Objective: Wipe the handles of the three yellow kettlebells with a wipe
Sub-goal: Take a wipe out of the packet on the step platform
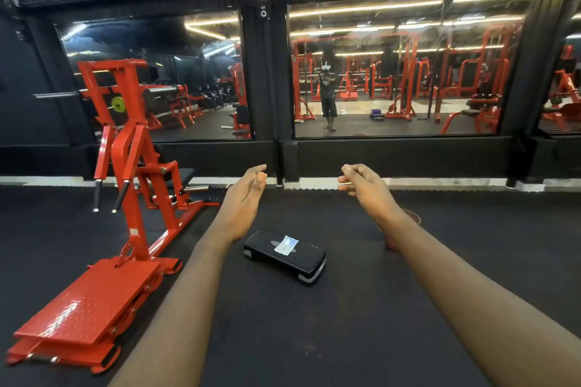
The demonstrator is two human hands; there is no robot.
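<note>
Both my arms reach forward over the black gym floor. My left hand [244,195] is held out with relaxed, slightly bent fingers and holds nothing. My right hand [361,187] hangs with loosely curled fingers and is also empty. Below and between the hands a small whitish-blue packet [286,244], possibly a wipe packet, lies on top of a black aerobic step [309,262]. No yellow kettlebell is in view.
A red lever machine [132,166] with a red footplate [88,305] stands on the left. A reddish round object [412,217] lies partly hidden behind my right forearm. Wall mirrors [396,72] ahead reflect red gym machines and a standing person.
</note>
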